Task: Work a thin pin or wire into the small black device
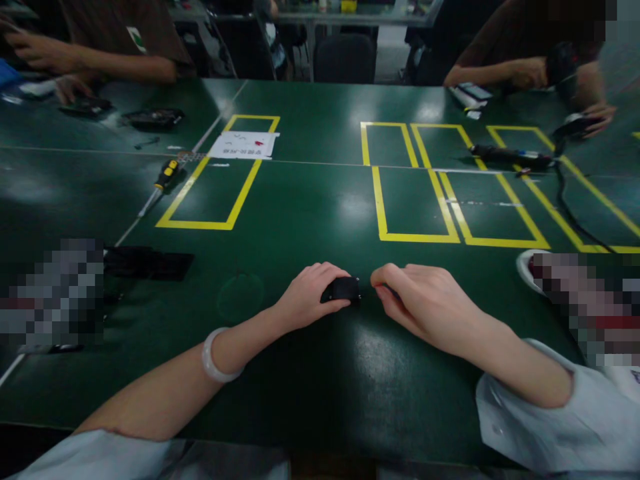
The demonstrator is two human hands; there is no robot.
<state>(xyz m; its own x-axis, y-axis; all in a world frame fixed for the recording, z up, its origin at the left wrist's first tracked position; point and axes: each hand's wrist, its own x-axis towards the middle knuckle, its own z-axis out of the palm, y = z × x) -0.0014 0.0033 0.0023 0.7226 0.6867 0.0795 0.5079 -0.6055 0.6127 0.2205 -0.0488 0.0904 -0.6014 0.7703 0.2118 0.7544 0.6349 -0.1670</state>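
While the left hand point(307, 298) grips the black part point(346, 289) (likely light, stiff, best pinched by its sides), the right hand point(433, 305) curls at three o'clock, contents unclear.

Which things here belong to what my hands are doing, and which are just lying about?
In hand:
- black piece, held in your left hand
- whatever your right hand may pinch: hidden

Probably just lying about:
- yellow-and-black screwdriver
- white printed sheet
- dark cylindrical tool
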